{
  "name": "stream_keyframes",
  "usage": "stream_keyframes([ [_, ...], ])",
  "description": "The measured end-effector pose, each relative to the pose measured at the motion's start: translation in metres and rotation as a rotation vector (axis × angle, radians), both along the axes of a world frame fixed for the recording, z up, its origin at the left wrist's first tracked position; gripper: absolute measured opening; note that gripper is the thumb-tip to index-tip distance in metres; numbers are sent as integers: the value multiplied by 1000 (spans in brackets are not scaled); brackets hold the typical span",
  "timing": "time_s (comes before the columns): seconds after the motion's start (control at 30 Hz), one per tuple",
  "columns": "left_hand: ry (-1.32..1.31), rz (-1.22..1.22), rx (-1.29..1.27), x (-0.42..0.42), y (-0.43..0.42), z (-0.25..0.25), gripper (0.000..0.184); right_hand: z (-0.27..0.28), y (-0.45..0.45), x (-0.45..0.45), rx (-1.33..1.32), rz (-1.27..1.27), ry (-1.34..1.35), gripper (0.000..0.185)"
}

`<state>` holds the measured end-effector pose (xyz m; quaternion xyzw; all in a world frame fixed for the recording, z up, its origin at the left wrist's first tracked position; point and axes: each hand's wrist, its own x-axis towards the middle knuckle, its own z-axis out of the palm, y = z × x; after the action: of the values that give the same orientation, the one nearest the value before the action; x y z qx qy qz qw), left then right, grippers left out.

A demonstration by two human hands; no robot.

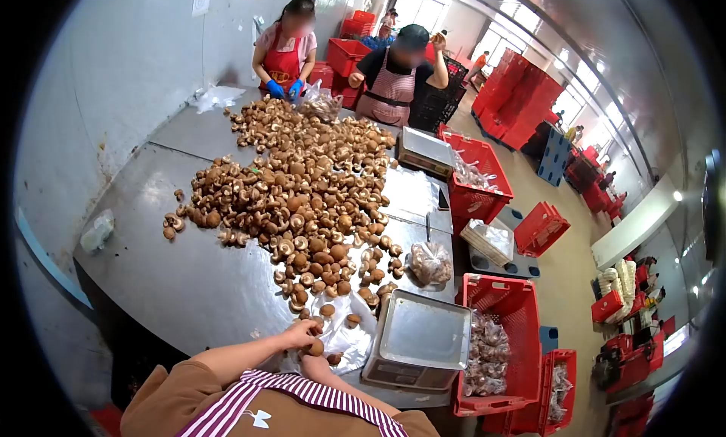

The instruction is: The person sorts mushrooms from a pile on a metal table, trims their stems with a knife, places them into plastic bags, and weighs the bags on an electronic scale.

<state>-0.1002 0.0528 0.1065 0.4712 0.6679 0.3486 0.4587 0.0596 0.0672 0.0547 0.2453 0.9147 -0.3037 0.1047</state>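
Note:
A large heap of brown shiitake mushrooms (pixel 291 187) covers much of the metal table (pixel 166 263). Low in front of me, my left hand (pixel 302 334) is closed, its fingers curled at a single mushroom (pixel 315 348). My right hand (pixel 313 367) is just below that mushroom, with its fingers mostly hidden. Beside both hands lies a white plastic bag (pixel 357 337), with a few loose mushrooms on and around it. To the right is a scale (pixel 423 332) with a flat metal plate. A filled clear bag of mushrooms (pixel 430 263) rests beyond the scale.
Red crates (pixel 534 339) holding bagged mushrooms stand along the table's right side. A second scale (pixel 426 149) is farther back. Across the table are a person with blue gloves (pixel 284 90) and a person in a checked apron (pixel 387 89). A wall borders the left.

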Motion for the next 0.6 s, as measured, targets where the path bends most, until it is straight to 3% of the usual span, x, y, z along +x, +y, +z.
stream_keyframes([
  [0.07, 39, -17, 1, 7, -3, -4, 27, 7, 0, 3, -21, 44, -56, 32],
  [0.13, 279, -105, 99, 11, -6, -11, 27, 11, -2, 4, -11, 35, -70, 30],
  [0.2, 303, -101, 97, 18, -10, -4, 27, 13, -2, 6, 2, 15, -83, 29],
  [0.27, 365, -119, 108, 26, -12, 10, 28, 20, -4, 10, 38, -128, 146, 30],
  [0.4, 345, -74, 168, 29, -15, -4, 27, 52, 1, 20, -135, -104, 24, 27],
  [0.5, 376, -115, 210, 25, -20, -11, 28, 50, 6, 37, -174, -67, 163, 25],
  [0.6, 507, -265, 293, 27, -35, -14, 32, 90, 11, 58, -321, -313, 337, 21],
])
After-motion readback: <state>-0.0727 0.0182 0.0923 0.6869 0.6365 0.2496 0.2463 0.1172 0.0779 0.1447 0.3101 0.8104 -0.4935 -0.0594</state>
